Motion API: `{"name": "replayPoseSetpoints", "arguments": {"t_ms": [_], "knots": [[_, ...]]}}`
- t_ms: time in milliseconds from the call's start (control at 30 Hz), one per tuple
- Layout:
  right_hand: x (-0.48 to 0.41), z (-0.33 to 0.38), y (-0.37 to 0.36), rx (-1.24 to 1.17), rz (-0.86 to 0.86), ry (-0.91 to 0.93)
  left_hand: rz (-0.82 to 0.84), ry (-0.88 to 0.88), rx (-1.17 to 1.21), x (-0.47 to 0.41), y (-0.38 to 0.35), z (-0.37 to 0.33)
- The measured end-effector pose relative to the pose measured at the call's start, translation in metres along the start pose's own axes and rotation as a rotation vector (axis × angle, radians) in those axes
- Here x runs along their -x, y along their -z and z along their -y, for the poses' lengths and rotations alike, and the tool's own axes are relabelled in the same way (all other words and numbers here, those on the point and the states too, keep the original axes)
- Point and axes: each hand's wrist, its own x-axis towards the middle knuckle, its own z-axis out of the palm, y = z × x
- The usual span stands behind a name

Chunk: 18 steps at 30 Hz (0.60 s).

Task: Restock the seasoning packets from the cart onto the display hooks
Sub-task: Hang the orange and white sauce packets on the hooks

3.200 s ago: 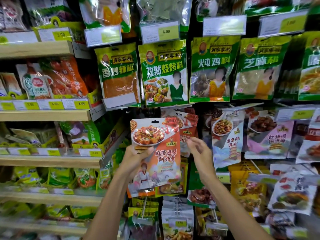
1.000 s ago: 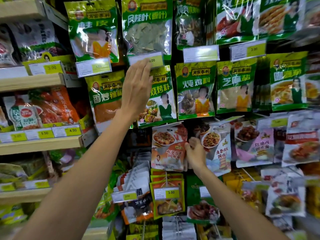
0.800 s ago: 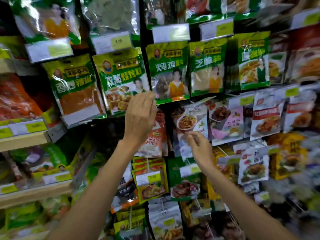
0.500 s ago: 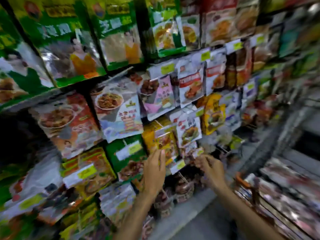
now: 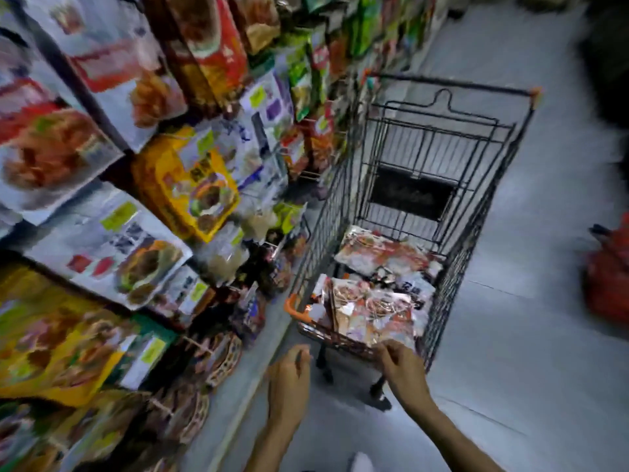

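**Turned away, reaching low**

Both hands have dropped from the display to the black wire cart (image 5: 454, 274). The left hand (image 5: 289, 378) hangs loosely curled and empty. The right hand (image 5: 403, 367) curls at the glossy seasoning packets (image 5: 374, 304) heaped inside, its grip blurred. Hanging packets (image 5: 190, 185) crowd the left, and bare grey floor (image 5: 531, 335) opens to the right.

both forearms bare, reaching forward and down, hands apart. left hand (image 5: 289, 379) back up, fingers straight and together, holding nothing. right hand (image 5: 403, 369) fingers loosely curled; blur hides whether they pinch anything.
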Motion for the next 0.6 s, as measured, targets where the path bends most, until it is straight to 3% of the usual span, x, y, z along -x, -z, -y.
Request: {"name": "replayPoseSetpoints", "arguments": {"t_ms": [267, 500, 600], "knots": [[-0.098, -0.04, 0.007, -0.085, -0.154, -0.279, 0.287, -0.041, -0.06, -0.116, -0.069, -0.027], [-0.19, -0.09, -0.028, -0.132, -0.231, -0.534, 0.488, 0.031, -0.289, -0.216, -0.139, 0.0], [-0.216, -0.115, -0.042, -0.088, -0.203, -0.612, 0.496, 0.125, -0.357, -0.244, -0.166, 0.02]]}}
